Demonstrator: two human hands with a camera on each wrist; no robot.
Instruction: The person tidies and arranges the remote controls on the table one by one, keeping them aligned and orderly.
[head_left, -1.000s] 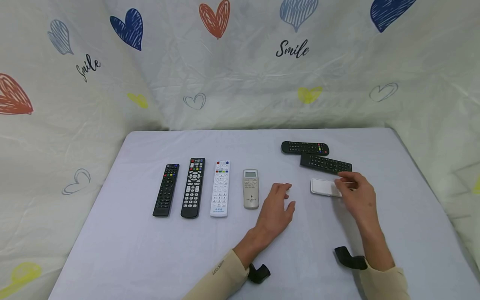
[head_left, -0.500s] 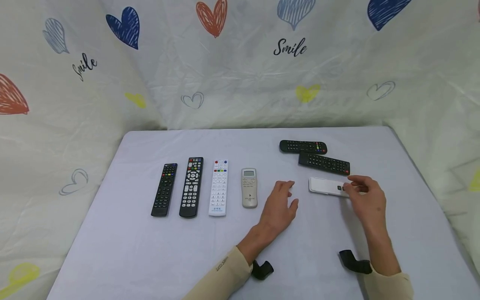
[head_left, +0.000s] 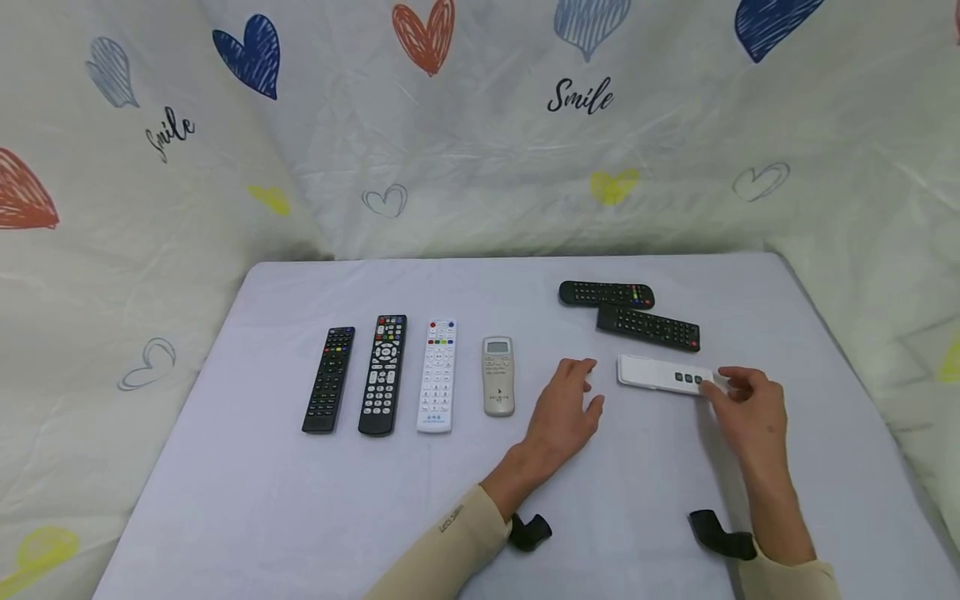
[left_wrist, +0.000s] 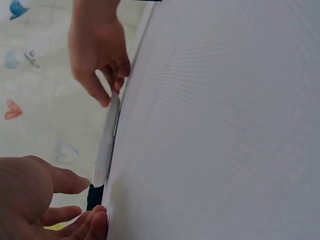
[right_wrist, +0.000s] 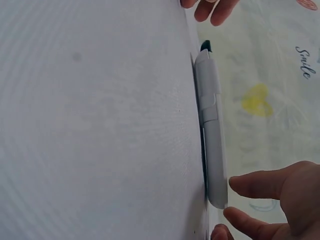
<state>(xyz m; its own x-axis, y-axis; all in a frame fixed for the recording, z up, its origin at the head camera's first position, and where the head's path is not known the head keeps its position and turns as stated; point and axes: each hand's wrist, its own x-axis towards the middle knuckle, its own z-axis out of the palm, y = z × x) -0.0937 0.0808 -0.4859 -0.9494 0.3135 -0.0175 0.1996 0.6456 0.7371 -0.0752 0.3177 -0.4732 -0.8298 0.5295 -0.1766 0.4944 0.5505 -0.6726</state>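
A white remote control (head_left: 660,373) with several dark buttons near its right end lies on the table's right side. My right hand (head_left: 753,417) is at that end, thumb and forefinger pinching it. In the right wrist view the white remote (right_wrist: 215,155) shows edge-on, with the right hand's thumb and fingertips (right_wrist: 255,182) at its lower end. My left hand (head_left: 561,412) hovers or rests between the beige remote (head_left: 498,377) and the white one, fingers loosely extended and holding nothing. The left wrist view shows the left hand (left_wrist: 35,195) near the remote's other end.
Left of the beige remote, a white remote (head_left: 437,377) and two black remotes (head_left: 382,375) (head_left: 328,380) stand in a row. Behind the right hand lie two more black remotes (head_left: 606,294) (head_left: 648,327), touching or nearly touching. A white cloth covers the table (head_left: 247,500).
My right hand has slid rightward along the white remote to its right end, uncovering its dark buttons. The remote itself has stayed nearly in place. My left hand has drifted slightly right.
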